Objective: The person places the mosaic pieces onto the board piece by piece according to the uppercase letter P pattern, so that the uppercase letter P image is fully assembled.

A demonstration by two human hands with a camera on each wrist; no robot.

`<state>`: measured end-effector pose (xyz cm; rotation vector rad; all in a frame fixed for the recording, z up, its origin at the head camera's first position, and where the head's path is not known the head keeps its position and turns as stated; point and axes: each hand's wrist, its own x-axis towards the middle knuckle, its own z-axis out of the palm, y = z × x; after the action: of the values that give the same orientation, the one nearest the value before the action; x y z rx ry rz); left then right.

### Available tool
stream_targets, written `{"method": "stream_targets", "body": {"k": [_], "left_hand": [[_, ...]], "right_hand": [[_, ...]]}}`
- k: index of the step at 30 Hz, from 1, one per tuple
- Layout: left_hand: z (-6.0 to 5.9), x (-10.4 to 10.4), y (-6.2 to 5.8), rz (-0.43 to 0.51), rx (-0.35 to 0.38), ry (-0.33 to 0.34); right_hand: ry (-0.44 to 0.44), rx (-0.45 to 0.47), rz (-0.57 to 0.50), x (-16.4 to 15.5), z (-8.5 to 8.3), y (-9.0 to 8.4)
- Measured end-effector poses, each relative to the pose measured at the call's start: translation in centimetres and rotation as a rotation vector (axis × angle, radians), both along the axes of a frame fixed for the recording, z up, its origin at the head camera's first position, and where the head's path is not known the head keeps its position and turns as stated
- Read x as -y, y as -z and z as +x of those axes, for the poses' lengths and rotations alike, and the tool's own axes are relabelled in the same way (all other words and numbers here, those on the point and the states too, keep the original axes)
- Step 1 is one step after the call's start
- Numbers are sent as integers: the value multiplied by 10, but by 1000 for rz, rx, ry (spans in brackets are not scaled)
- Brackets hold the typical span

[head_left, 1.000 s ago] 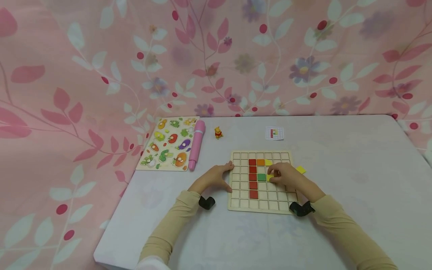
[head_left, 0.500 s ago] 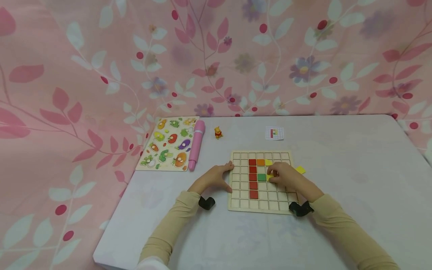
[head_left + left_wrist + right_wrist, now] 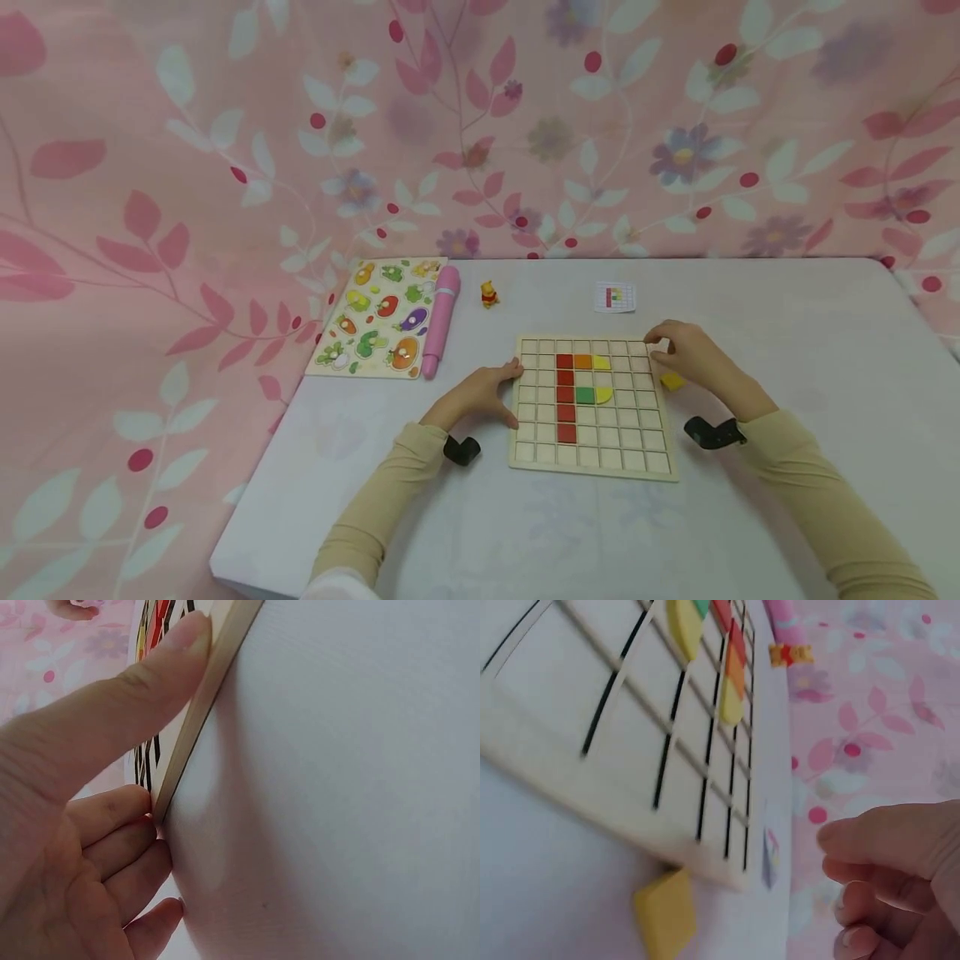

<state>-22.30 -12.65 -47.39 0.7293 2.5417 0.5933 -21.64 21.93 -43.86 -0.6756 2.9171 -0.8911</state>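
Note:
A wooden grid board [image 3: 622,437] lies on the table with a column of red square tiles [image 3: 566,413], an orange tile [image 3: 582,362] and a green tile [image 3: 585,396]. Two yellow round-edged tiles [image 3: 603,395] sit at the right ends of the orange and green ones. My left hand [image 3: 480,396] rests against the board's left edge, thumb and fingers spread; in the left wrist view the thumb [image 3: 142,690] lies on the rim. Nothing is held by my right hand [image 3: 693,358], raised at the upper right corner, fingers loosely bent. Beside that edge lies a loose yellow tile [image 3: 665,915].
A small printed pattern card [image 3: 615,297] lies beyond the board. Farther left are a toy bear figure [image 3: 489,294], a pink pen-shaped stick [image 3: 440,323] and a vegetable puzzle board [image 3: 375,321]. A floral pink curtain [image 3: 480,125] hangs behind the white table.
My right hand has let go of the lower yellow round-edged tile and moved right and up to the board's corner, uncovering the tile. The left hand stays at the board's edge.

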Motion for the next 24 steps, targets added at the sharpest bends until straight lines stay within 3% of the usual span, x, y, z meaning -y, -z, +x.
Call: {"method": "stream_targets", "body": {"k": [8,24], "left_hand": [[3,-1,-1,15,12,-1],[3,-1,-3,-14,3,-4]], "right_hand": [[-36,201,65,-18,4,18],[-27,240,87,-22,10,23]]}}
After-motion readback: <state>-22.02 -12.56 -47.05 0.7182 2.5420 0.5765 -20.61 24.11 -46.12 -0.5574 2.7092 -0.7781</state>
